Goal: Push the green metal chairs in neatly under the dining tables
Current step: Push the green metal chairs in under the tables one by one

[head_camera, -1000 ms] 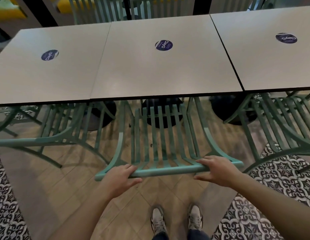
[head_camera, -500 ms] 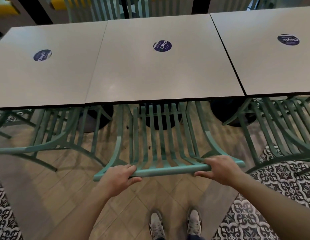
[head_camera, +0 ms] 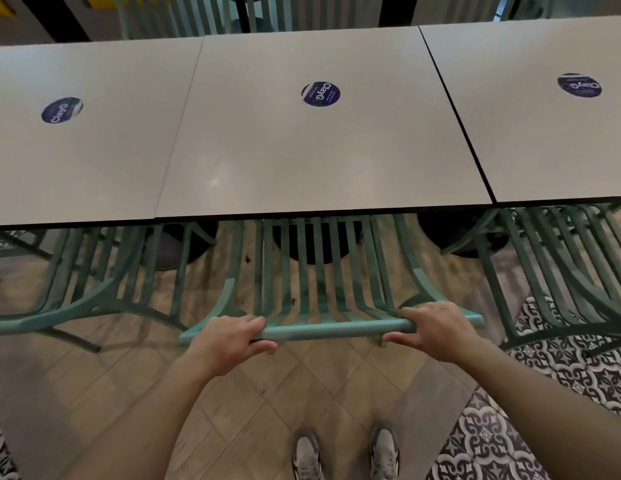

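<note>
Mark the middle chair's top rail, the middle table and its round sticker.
top rail (head_camera: 331,331), head view, bare middle between the hands
middle table (head_camera: 302,161), head view, bare top
round sticker (head_camera: 320,94), head view, its centre

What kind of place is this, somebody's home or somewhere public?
Most likely a cafe or food court dining area, not a home. Three matching square tables stand pushed into a row, the middle table carrying a round branded sticker, with identical green metal chairs tucked beneath and patterned floor tiles alongside.

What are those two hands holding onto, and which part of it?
Both hands grip the middle green chair by the top rail of its backrest: the left hand near the rail's left end, the right hand near its right end.
</note>
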Motion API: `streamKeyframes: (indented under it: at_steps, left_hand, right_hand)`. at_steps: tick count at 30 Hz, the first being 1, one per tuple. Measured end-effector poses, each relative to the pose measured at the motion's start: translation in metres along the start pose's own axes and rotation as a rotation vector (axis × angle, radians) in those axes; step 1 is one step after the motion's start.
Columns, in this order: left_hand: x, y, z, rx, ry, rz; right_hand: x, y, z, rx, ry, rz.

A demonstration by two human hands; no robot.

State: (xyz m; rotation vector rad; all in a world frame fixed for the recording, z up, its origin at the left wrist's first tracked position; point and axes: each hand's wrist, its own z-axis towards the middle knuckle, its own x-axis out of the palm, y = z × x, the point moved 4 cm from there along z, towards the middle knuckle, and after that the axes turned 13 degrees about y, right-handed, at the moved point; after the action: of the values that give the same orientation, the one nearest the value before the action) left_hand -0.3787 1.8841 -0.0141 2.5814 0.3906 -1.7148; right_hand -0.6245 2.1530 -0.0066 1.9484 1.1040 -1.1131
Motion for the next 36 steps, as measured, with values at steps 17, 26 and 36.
streamKeyframes:
  at_steps: [17,26,36]
  left_hand:
    - [-0.006,0.011,0.023,0.135,-0.173,0.081]
    - [-0.005,0.014,0.017,0.118,-0.163,0.097]
    - [-0.005,0.012,0.020,0.046,-0.062,0.048]
  right_hand:
    - [-0.009,-0.013,0.016,0.007,-0.008,0.009]
    - [-0.010,-0.001,0.013,0.002,0.002,-0.004]
    - [-0.009,-0.005,0.016,0.009,0.054,-0.014]
